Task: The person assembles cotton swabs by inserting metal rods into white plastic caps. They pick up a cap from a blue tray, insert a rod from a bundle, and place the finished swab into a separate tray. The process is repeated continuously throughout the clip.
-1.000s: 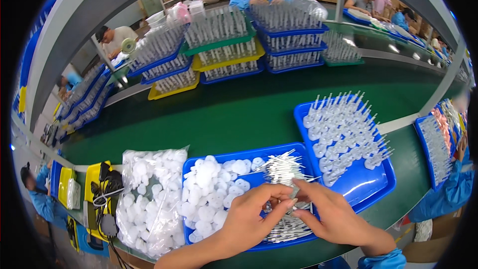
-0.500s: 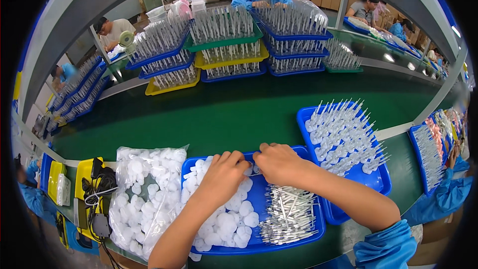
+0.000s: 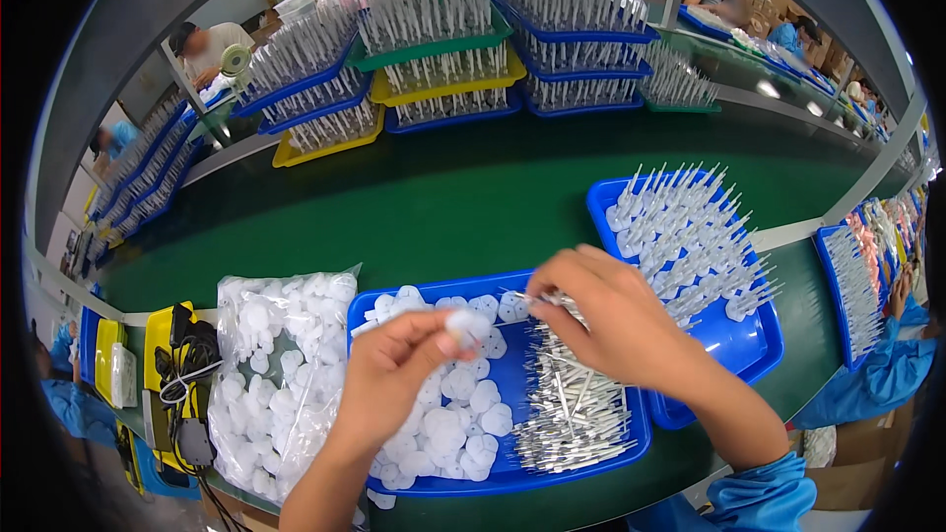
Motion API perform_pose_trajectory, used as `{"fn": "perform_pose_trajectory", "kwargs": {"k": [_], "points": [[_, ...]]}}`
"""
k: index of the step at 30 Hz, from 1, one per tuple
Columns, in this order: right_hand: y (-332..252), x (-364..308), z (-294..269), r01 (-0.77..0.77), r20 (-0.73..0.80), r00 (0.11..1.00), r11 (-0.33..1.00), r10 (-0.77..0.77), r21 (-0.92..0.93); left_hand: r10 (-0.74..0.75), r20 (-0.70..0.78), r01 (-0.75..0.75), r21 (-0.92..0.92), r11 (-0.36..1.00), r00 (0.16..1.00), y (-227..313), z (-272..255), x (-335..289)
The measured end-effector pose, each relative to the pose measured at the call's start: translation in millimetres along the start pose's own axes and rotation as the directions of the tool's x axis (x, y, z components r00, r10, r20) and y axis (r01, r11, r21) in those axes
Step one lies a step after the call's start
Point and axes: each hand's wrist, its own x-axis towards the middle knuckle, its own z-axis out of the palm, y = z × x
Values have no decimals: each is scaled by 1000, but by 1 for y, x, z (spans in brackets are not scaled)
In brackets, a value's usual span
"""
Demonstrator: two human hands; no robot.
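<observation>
My left hand (image 3: 386,369) is raised over a blue tray (image 3: 510,389) and pinches a white disc-shaped petal piece (image 3: 467,327), blurred by motion. To its right, my right hand (image 3: 616,315) has thumb and fingers closed; a thin pale stick (image 3: 524,298) pokes out at the fingertips, partly hidden. Loose white petal pieces (image 3: 443,438) fill the left part of this tray. A heap of thin white sticks (image 3: 576,424) lies in its right part, under my right hand. Behind that hand, a second blue tray (image 3: 734,345) bears rows of sticks standing in white petal pieces (image 3: 680,246).
A clear bag of white petal pieces (image 3: 281,384) lies left of the tray. Farther left, black cables (image 3: 187,360) lie on a yellow tray (image 3: 158,330). Stacked trays of upright sticks (image 3: 434,30) line the green table's far side (image 3: 394,202). Other people sit around.
My hands, close together at the tray's far edge before, are now apart. The left has come back toward me with a petal piece; the right has shifted right. The view has tilted slightly.
</observation>
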Motion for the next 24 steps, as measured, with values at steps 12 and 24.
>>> {"fn": "perform_pose_trajectory", "kwargs": {"k": [12, 24], "points": [[-23, -81, 17, -142, -54, 985, 952, 162, 272, -28, 214, 106, -360, 927, 977, -36, 39, -15], [-26, -90, 20, -220, -45, 967, 916, 249, 335, 53, 215, 38, -400, 916, 975, -41, 36, -15]]}}
